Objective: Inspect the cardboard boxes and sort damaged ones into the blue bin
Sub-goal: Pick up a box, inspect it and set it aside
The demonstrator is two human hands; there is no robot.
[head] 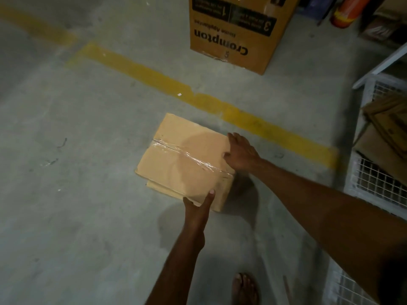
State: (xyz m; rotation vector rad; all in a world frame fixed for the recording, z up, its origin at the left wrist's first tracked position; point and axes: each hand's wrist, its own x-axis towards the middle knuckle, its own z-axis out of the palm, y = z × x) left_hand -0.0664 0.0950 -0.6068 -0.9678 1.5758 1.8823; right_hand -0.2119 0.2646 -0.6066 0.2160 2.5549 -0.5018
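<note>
Standing with a bare foot [244, 287] on the concrete floor [88, 172], you grip the near corner of the cardboard box [176, 172] with your left hand [197, 213], thumb on its top and the fingers hidden beneath the edge. Your right hand [240, 154] clasps the box's right edge, fingers [234, 137] curled over the side and thumb on top beside the clear tape [187, 154] crossing the lid; you cannot tell whether the box rests on the floor or hangs just above it. Beyond runs a yellow line [154, 78], then a larger Crompton box [231, 40], with a wire cage [374, 181] at your right.
</note>
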